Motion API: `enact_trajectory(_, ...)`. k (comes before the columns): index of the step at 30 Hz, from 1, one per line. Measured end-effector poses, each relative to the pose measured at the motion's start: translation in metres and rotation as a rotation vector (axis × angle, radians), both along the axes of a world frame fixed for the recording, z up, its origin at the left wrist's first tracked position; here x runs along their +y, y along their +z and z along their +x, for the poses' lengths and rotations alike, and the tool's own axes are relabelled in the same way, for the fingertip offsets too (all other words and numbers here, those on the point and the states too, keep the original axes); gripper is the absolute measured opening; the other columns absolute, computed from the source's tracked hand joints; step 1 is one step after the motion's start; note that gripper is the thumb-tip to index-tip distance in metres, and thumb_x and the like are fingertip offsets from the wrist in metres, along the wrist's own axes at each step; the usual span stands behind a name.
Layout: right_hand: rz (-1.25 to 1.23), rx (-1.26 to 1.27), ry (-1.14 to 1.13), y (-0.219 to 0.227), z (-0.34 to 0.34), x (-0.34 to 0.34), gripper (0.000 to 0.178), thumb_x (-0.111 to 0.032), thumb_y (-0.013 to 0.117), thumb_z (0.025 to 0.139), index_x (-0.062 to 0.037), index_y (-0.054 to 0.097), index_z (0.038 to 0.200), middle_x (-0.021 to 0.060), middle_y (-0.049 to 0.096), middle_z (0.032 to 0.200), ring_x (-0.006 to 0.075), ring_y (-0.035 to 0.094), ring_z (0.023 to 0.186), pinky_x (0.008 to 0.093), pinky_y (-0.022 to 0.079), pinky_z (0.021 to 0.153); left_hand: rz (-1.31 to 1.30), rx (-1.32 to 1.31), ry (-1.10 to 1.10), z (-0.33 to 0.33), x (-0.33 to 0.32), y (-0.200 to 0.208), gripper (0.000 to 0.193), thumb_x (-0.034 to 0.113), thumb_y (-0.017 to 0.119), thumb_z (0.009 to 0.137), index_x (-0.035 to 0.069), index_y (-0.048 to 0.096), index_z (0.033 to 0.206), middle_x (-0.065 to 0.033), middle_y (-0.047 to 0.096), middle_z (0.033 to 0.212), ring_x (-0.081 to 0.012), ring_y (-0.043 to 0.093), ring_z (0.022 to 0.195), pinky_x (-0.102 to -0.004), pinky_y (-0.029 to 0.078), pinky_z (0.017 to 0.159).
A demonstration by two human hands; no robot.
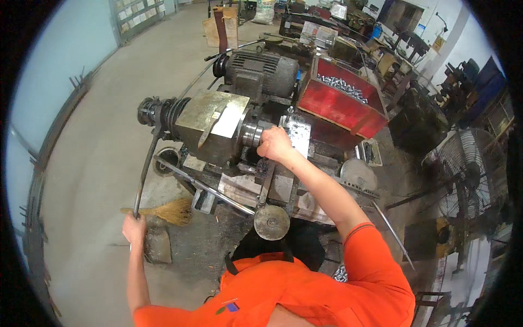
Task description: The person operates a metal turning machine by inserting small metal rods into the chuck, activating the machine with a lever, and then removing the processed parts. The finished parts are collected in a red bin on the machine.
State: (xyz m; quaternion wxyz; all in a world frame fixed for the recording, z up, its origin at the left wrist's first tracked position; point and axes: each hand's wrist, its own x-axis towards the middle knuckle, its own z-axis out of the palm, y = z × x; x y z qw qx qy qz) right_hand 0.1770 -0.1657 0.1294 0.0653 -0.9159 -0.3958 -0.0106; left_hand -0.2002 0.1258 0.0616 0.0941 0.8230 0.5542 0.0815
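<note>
My left hand (134, 229) is wrapped round the lower end of a long metal lever (145, 177), which runs up to the pulley end of a small lathe. My right hand (275, 146) is closed at the front of the round steel chuck (251, 134). Whatever its fingers hold there is hidden behind the hand. The lathe's box-shaped headstock (199, 124) stands between my hands, with a flat metal tool (209, 131) lying on top. A second bare metal bar (204, 184) slants down toward a round disc (271, 222) close to my body.
A red bin (344, 101) full of small metal parts stands beyond my right hand. An electric motor (261, 71) sits behind the headstock. A straw broom (171, 211) lies on the floor near my left hand. A caged fan (466, 174) stands far right.
</note>
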Motion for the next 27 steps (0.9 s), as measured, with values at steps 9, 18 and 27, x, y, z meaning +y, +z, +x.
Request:
enact_trajectory(9, 0.034, -0.147, 0.058, -0.008, -0.001, -0.015, 0.023, -0.02, 0.06, 0.056, -0.0008, 0.067, 0.066, 0.0183, 0.065, 0.08, 0.0343, 0.058, 0.087, 0.0406, 0.043, 0.084, 0.058, -0.035, -0.118, 0.009, -0.059, 0.003, 0.037, 0.03, 0.065, 0.073, 0.001, 0.056, 0.095, -0.0218, 0.064, 0.08, -0.0393, 0.062, 0.078, -0.0468, 0.049, 0.071)
enact_trajectory(18, 0.358, -0.479, -0.209, 0.082, 0.094, -0.109, 0.048, -0.021, 0.064, 0.059, -0.0076, 0.063, 0.105, 0.0218, 0.043, 0.129, 0.0411, 0.047, 0.108, 0.0453, 0.041, 0.093, 0.177, 0.014, -0.217, 0.019, -0.043, -0.002, 0.035, 0.027, 0.065, 0.074, 0.0, 0.055, 0.095, -0.0215, 0.064, 0.078, -0.0387, 0.062, 0.076, -0.0472, 0.049, 0.069)
enact_trajectory(27, 0.625, -0.082, -0.039, 0.016, -0.021, -0.199, 0.048, -0.014, 0.063, 0.055, -0.0019, 0.064, 0.101, 0.0148, 0.053, 0.124, 0.0333, 0.05, 0.112, 0.0386, 0.041, 0.094, 0.222, -0.146, -0.899, 0.094, -0.093, 0.051, 0.036, 0.022, 0.064, 0.079, 0.004, 0.057, 0.11, -0.0149, 0.065, 0.079, -0.0335, 0.062, 0.069, -0.0412, 0.048, 0.062)
